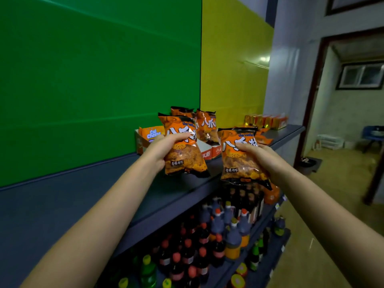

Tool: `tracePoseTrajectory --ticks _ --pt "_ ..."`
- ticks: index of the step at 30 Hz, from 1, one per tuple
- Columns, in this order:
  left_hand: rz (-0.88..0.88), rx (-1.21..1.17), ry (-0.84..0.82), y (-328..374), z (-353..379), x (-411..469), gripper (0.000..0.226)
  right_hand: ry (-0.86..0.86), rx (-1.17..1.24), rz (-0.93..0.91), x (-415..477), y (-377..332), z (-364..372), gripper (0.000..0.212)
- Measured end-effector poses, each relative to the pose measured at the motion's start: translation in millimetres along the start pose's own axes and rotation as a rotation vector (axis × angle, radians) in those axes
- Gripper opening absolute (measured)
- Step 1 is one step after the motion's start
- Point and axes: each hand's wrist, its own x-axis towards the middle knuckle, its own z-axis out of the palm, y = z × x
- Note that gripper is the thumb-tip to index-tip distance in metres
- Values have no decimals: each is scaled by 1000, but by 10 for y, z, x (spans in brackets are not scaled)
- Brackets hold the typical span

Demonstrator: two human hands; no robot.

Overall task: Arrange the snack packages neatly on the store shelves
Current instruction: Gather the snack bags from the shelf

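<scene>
Grip: left hand point(164, 151) clamped on orange snack bag point(184, 161), right hand point(259, 156) clamped on second snack bag point(236, 173) | behind: cardboard tray point(209, 153), Cal Cheese pack point(152, 133) | below: bottles point(218, 235)

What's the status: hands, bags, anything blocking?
Left hand grips left orange plastic snack bag. Right hand grips right orange plastic snack bag. Dark shelf bare at left; white cardboard tray behind.

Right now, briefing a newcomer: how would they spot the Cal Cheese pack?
Below the green wall panel runs the dark top shelf. Near the panel's right edge sits a cardboard tray; the Cal Cheese pack stands at its left end, behind the left hand. Unlike the neighbouring orange bags with white characters, it bears a blue label.
</scene>
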Motion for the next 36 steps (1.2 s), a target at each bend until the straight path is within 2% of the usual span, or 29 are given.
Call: tracePoseTrajectory --ticks 2,8,12,16,20,21,26,30,33,36 --pt "6 -7 15 24 140 267 73 -5 4 -6 333 4 -120 70" --pt "35 26 42 63 461 856 88 -33 27 -70 1174 41 -357 93" --pt "70 62 60 64 635 1216 62 -84 46 -94 1678 50 -452 88" --pt "133 119 123 72 789 1575 60 -129 46 -154 2220 8 -536 92" --pt "210 174 221 93 969 1894 48 -193 2 -244 2765 -52 -643 71" --pt "220 175 257 92 1010 1975 50 -212 9 -253 2902 -69 -671 70" --pt "219 155 419 47 1181 2313 60 -283 50 -259 3481 -165 -740 94" --pt "190 172 456 -57 1271 2477 63 -359 106 -276 3782 -147 -679 80" --pt "158 296 513 -156 1267 2525 74 -449 121 -298 3913 -59 -586 70" --pt "128 477 528 -226 1237 2493 72 -575 94 -315 3966 36 -507 78"
